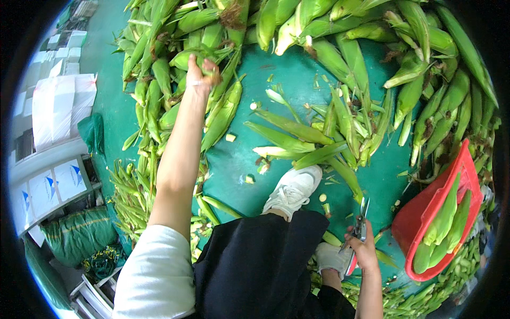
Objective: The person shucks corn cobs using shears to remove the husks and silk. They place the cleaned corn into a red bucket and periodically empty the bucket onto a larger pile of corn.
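My left hand reaches out to the pile of unhusked corn ears at the upper left, its fingers closed around one green corn ear. Low on the right, my right hand grips a pair of pruning shears with metal blades pointing up and a red handle part showing. Loose husk leaves and cut corn ears lie on the green floor in front of my white shoe. To the right of the shears, a red plastic basket leans tilted with several green ears inside.
More unhusked corn is heaped along the top and right. Stripped husks lie at the left, and many more green pieces at the lower right. Cut stalk ends dot the floor. White boxes and a green sack stand far left.
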The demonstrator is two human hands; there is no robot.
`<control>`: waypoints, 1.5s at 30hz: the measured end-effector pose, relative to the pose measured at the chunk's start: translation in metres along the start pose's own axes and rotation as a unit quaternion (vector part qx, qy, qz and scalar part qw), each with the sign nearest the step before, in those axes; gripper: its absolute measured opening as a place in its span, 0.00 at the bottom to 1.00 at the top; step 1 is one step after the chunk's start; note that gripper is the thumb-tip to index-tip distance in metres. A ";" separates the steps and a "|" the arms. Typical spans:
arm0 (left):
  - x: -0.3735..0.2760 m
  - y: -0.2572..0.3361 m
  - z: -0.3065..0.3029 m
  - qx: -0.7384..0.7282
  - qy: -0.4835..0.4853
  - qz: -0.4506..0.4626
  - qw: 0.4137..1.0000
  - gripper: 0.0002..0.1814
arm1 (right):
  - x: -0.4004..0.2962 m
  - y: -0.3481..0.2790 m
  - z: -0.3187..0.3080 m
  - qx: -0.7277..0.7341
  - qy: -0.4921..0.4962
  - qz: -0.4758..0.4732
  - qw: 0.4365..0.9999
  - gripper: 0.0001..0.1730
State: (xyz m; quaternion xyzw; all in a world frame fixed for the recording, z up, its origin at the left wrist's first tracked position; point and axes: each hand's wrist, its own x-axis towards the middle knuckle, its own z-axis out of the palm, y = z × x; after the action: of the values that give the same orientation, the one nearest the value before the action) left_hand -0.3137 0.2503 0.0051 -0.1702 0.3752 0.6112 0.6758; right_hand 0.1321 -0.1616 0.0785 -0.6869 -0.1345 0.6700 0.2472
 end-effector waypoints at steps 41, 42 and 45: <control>-0.182 -0.089 0.006 0.862 -0.475 0.094 0.148 0.35 | 0.056 -0.077 0.057 0.228 0.013 -0.117 0.966 0.27; -0.183 -0.097 0.013 0.854 -0.486 0.089 0.163 0.35 | 0.060 -0.079 0.058 0.147 -0.016 -0.163 0.975 0.29; -0.165 -0.105 0.011 0.819 -0.408 0.004 0.403 0.39 | 0.066 -0.083 0.062 -0.014 -0.074 -0.241 0.968 0.34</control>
State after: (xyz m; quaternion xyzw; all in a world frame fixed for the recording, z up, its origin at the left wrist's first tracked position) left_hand -0.2060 0.1216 0.1066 0.7359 0.3771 0.0108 0.5623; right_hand 0.0878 -0.0480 0.0660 -0.5861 -0.3235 0.6376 0.3812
